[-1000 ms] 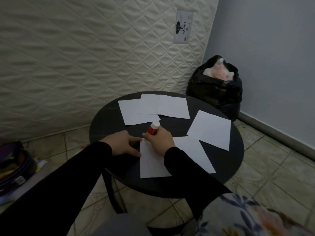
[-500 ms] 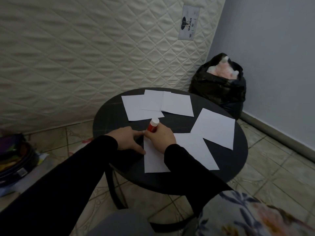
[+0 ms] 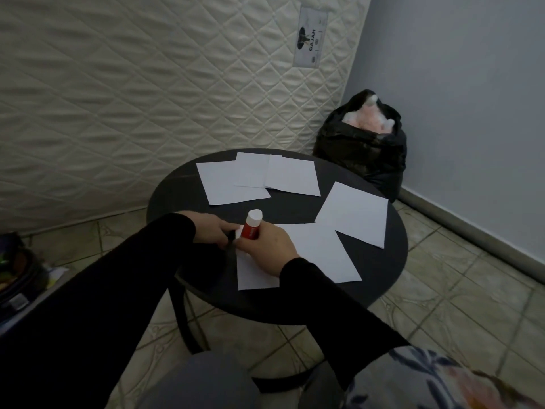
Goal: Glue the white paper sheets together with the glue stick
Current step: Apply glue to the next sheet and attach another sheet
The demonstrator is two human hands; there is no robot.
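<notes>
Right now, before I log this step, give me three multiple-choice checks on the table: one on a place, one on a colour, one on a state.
1. Where is the glue stick?
A. lying on the floor
B. in the right hand, over the near sheet
C. on the far sheets

2. What colour is the glue stick's body?
A. red
B. green
C. yellow

3. How does the left hand stand?
A. raised in the air
B. gripping the black bag
C. down at the near sheet's left corner

Answers: 1 B, the right hand wraps the stick above the near sheet. 2 A, red body with a white end up. 3 C, its fingers rest low on the round table beside the stick.
</notes>
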